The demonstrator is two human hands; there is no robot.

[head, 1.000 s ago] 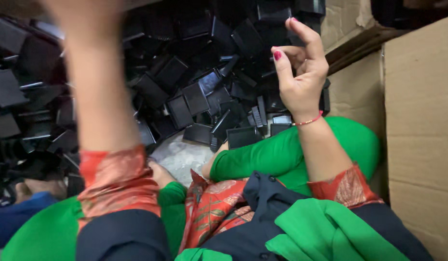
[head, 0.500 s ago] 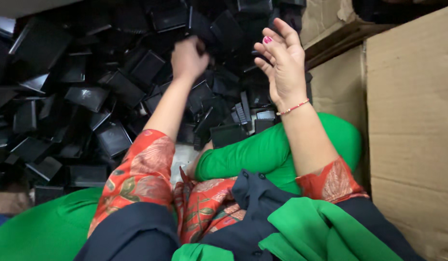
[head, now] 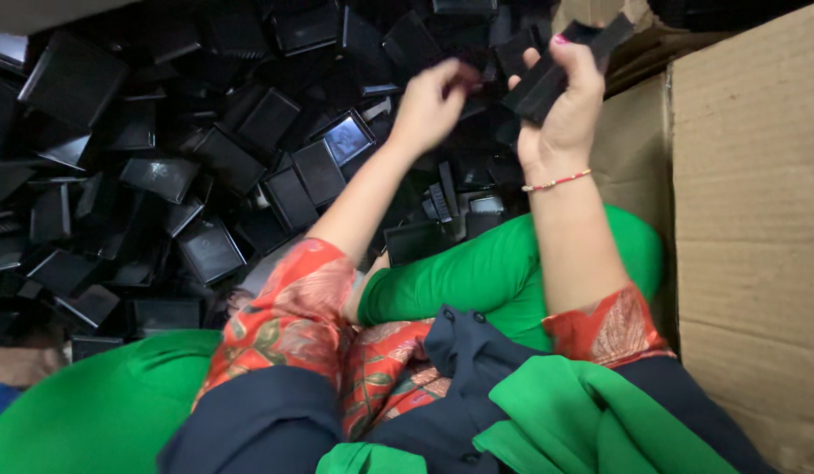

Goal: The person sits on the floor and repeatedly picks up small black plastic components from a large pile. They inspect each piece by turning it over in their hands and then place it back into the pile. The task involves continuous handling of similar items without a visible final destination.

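Black rectangular plastic casing is clamped in the right hand. Left hand, fingers bunched, touches its end; its grip cannot be determined.

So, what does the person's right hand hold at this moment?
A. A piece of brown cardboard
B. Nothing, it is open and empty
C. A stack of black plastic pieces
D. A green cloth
C. The right hand is closed around a stack of black plastic pieces, raised above the heap of black trays; the cardboard box stands beside it, untouched.
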